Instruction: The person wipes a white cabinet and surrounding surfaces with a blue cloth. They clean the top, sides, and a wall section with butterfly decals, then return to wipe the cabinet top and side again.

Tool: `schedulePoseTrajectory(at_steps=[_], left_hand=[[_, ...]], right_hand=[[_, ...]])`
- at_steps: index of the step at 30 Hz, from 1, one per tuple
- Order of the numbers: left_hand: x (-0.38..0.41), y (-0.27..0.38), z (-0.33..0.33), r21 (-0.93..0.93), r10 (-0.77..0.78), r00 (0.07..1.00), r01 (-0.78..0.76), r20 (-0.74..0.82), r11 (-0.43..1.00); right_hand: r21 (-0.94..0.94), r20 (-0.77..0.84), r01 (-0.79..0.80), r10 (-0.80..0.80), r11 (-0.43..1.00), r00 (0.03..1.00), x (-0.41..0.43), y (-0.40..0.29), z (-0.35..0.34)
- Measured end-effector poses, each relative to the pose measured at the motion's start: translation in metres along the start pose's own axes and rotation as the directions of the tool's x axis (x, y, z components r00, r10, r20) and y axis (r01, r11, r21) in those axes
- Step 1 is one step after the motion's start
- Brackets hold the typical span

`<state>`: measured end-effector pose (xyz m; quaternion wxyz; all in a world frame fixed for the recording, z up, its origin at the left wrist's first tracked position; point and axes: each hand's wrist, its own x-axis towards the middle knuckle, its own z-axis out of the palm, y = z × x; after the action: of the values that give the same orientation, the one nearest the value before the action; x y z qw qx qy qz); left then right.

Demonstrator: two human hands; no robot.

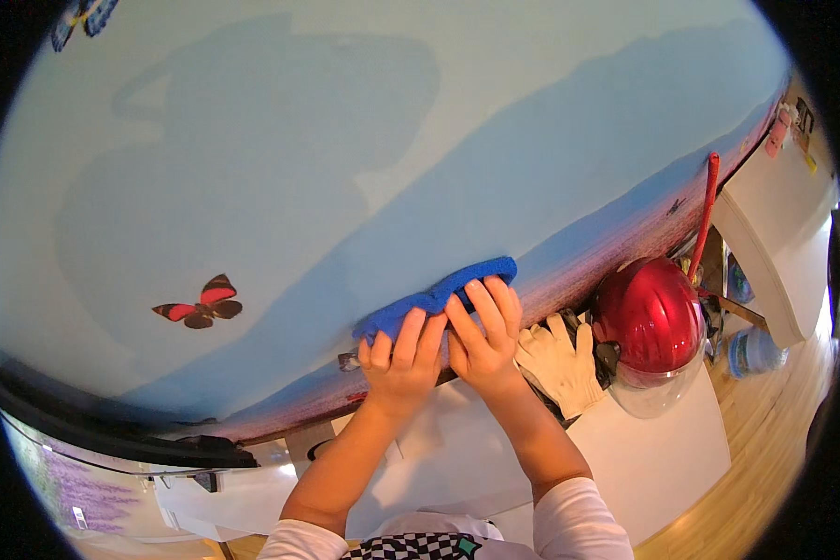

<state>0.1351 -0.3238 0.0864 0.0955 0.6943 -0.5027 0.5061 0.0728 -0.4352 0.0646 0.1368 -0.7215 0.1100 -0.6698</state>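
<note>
A folded blue cloth (pixel 437 290) lies flat against a pale blue printed wall (pixel 406 189), just above the wall's purple lower band. My left hand (pixel 402 357) grips the cloth's left half, fingers bent over its lower edge. Close beside it, my right hand (pixel 488 336) holds the right half with its fingertips on the fabric. The side of the cloth facing the wall is hidden. A printed red and black butterfly (pixel 199 304) shows on the wall to the left of my hands.
Right of my hands, a cream work glove (pixel 563 367) and a red helmet (pixel 644 315) with a clear visor rest on a white table (pixel 661 448). A red rod (pixel 705 210) leans upright behind the helmet. Farther right is a large plastic bottle (pixel 756 352). A black edge (pixel 119 427) borders the lower left.
</note>
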Motion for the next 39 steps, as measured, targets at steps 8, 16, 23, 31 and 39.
schedulePoseTrajectory(at_steps=[8,16,23,31,39], left_hand=[[-0.09,-0.001,0.012,0.063,0.166,0.971,-0.179,0.171,0.982],[-0.069,0.028,0.035,-0.031,0.237,0.953,-0.236,0.189,0.971],[0.018,0.064,0.051,-0.053,0.202,0.976,-0.199,0.076,0.979],[-0.081,0.019,0.026,-0.059,0.325,0.903,-0.322,0.28,0.945],[-0.13,-0.009,0.013,-0.215,0.407,0.813,-0.347,0.416,0.913]], right_hand=[[-0.155,0.236,-0.121,0.156,0.98,0.959,-0.094,-0.009,-0.012],[-0.167,0.218,-0.251,0.284,0.953,0.934,-0.102,0.017,-0.019],[-0.175,0.004,-0.26,0.264,0.95,0.964,-0.042,0.067,-0.025],[-0.048,0.227,-0.513,0.509,0.857,0.83,-0.131,-0.012,-0.006],[-0.018,0.431,-0.677,0.617,0.736,0.659,-0.201,-0.067,0.012]])
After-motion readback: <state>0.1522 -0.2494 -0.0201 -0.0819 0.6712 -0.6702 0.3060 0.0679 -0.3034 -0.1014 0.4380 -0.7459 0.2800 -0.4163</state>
